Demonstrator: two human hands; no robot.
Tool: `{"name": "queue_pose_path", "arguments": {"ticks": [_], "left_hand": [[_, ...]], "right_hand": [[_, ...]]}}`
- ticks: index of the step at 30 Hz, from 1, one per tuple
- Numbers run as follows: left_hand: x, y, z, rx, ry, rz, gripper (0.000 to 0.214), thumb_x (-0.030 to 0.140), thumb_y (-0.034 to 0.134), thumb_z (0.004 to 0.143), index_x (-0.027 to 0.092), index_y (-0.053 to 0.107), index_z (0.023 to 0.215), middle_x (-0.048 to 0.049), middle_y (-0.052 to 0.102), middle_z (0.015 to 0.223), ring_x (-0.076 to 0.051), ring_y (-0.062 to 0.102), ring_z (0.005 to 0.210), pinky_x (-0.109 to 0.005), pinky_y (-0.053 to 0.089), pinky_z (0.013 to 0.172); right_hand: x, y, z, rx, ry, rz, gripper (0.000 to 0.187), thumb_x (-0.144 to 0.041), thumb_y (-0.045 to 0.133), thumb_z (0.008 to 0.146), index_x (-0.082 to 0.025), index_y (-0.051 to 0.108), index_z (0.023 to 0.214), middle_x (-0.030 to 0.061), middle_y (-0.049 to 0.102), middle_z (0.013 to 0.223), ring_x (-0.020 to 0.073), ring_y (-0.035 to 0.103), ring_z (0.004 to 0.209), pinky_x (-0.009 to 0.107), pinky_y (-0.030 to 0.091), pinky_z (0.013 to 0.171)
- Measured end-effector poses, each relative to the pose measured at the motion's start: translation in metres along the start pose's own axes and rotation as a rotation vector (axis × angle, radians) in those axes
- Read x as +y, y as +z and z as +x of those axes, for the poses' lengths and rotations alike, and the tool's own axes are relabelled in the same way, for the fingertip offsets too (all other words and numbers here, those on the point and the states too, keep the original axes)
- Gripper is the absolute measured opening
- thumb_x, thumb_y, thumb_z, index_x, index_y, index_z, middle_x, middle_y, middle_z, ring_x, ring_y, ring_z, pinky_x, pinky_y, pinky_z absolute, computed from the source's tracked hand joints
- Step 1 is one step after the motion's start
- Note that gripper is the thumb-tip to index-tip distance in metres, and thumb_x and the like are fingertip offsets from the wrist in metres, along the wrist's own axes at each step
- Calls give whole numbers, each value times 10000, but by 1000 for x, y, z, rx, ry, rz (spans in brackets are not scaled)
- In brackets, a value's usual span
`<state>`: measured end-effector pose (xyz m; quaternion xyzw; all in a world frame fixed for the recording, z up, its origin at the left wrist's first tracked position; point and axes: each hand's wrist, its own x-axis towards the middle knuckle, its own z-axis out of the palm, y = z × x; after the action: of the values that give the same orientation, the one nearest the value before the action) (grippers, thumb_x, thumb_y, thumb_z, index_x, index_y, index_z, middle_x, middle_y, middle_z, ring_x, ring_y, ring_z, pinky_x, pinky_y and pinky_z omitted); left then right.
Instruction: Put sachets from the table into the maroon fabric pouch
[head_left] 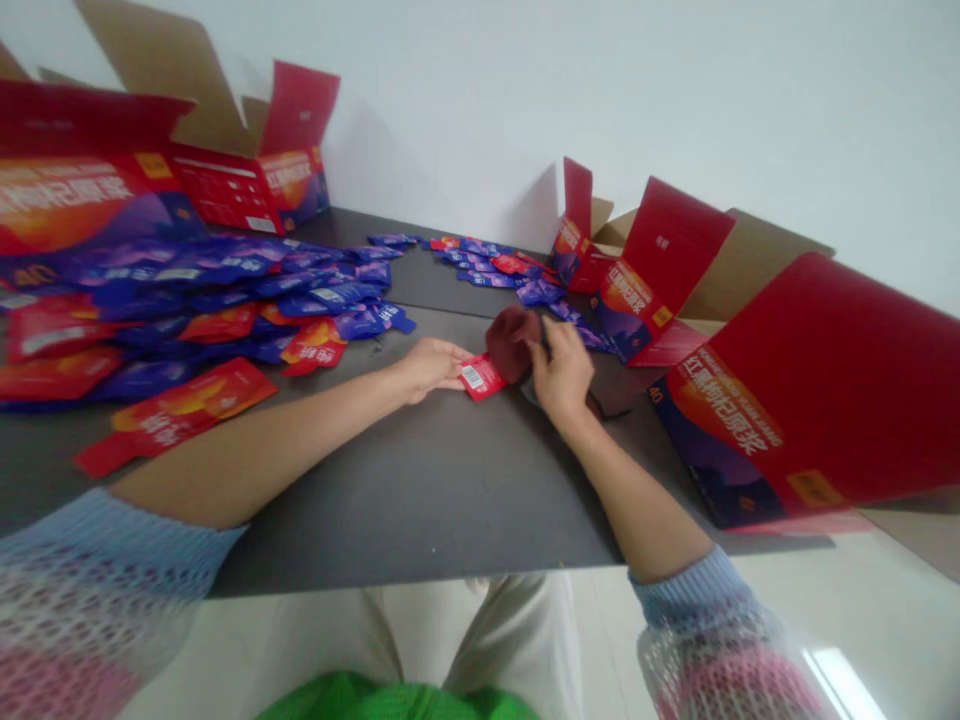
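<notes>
Over the middle of the dark table, my left hand (433,370) pinches the end of a small red pouch (480,376) with a white barcode label. My right hand (562,372) grips a dark brownish-red cloth (513,338), bunched up and blurred by motion. The cloth overlaps the far end of the pouch, so that part is hidden. A dark strap or cord (611,411) shows beside my right wrist, on the table. Left of my left hand lies a large pile of blue and red pouches (247,290).
Open red cartons stand at the back left (225,185) and far left (82,190). More open cartons line the right side, with a large one (817,390) nearest. Several pouches (487,262) lie along the back. The table's front edge (420,583) runs above my lap.
</notes>
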<state>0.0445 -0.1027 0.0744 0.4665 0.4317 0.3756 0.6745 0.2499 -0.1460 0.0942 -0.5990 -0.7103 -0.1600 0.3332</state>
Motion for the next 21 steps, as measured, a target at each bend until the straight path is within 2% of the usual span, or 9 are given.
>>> {"name": "queue_pose_path", "arguments": {"ticks": [2, 4, 8, 12, 14, 16, 18, 21], "left_hand": [[1, 0, -1, 1, 11, -8, 187, -69, 604, 784, 104, 671, 757, -39, 711, 661, -137, 702, 660, -374, 613, 879], [1, 1, -1, 9, 12, -9, 181, -61, 606, 781, 105, 672, 750, -25, 703, 651, -126, 689, 645, -344, 614, 847], [-3, 4, -3, 55, 1, -10, 167, 0, 603, 804, 114, 694, 723, -4, 664, 582, -119, 649, 604, -269, 596, 743], [-5, 8, -1, 147, 11, -24, 170, -7, 614, 767, 116, 729, 747, -3, 657, 564, -104, 642, 564, -214, 557, 692], [-3, 9, 1, 179, 20, -34, 140, -15, 648, 747, 102, 723, 747, -13, 667, 573, -105, 651, 569, -209, 556, 689], [-1, 9, 3, 189, 13, -35, 146, -45, 704, 687, 100, 699, 696, -29, 667, 559, -128, 658, 550, -236, 584, 657], [2, 7, 3, 184, 0, -38, 171, -66, 713, 669, 99, 675, 646, -52, 672, 561, -148, 669, 548, -254, 602, 628], [6, 2, 2, 153, -28, -42, 187, -90, 692, 667, 91, 673, 625, -80, 687, 587, -160, 687, 570, -260, 615, 615]], "right_hand": [[-6, 19, -2, -238, -92, 61, 392, -263, 456, 1001, -204, 628, 1348, 113, 668, 1200, 241, 579, 1110, 350, 481, 945], [-13, 27, -1, -339, -204, 100, 370, -232, 503, 970, -226, 671, 1300, 98, 660, 1211, 247, 558, 1115, 366, 461, 955], [-24, 12, 4, -466, -389, 168, 340, -166, 539, 921, -253, 738, 1182, 87, 648, 1188, 246, 539, 1098, 383, 428, 951], [-15, -5, 9, -681, -539, 358, 354, -90, 516, 875, -253, 773, 1056, 64, 659, 1067, 203, 585, 1050, 349, 441, 965], [-4, -5, 12, -733, -471, 360, 335, -121, 512, 888, -264, 779, 1030, 68, 672, 1048, 208, 611, 1021, 350, 463, 945], [10, 0, 15, -749, -398, 318, 288, -175, 536, 899, -275, 777, 1020, 69, 694, 1107, 231, 612, 1094, 376, 450, 1013], [24, 7, 17, -675, -248, 216, 285, -207, 565, 888, -272, 753, 1092, 81, 689, 1190, 259, 604, 1157, 406, 444, 1041], [42, 17, 17, -567, -92, 36, 323, -285, 571, 907, -268, 707, 1198, 119, 670, 1238, 308, 602, 1154, 441, 483, 969]]}}
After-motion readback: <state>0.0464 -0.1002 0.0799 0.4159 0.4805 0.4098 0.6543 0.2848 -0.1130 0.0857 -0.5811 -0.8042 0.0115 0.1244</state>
